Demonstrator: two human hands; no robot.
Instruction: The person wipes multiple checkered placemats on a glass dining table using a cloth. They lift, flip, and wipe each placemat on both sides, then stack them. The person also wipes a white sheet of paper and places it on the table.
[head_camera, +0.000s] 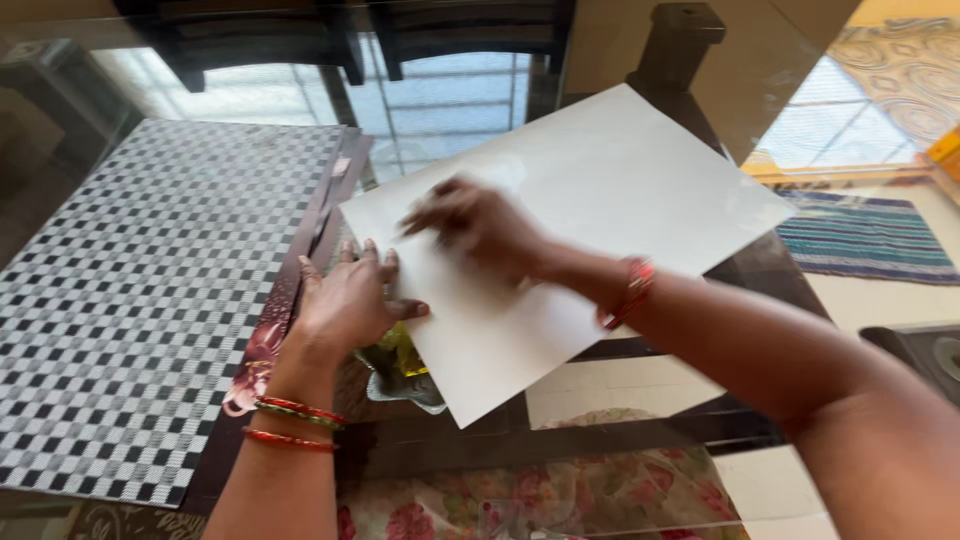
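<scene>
Clearly the left hand (345, 300) lies flat, fingers spread, pinning the near edge of the white sheet of paper (590, 210) to the glass surface (450, 100) so it cannot slide, while the blurred right hand (480, 228) presses open-palmed on its middle, beside a checkered mat (150, 280)

A clear glass-topped table (600, 60) with dark wooden framing beneath carries a black-and-white checkered woven rectangular placemat (140, 290) on its left part and, just beside the mat's right edge, a large plain white rectangular paper sheet (600, 190) lying flat and skewed.
</scene>
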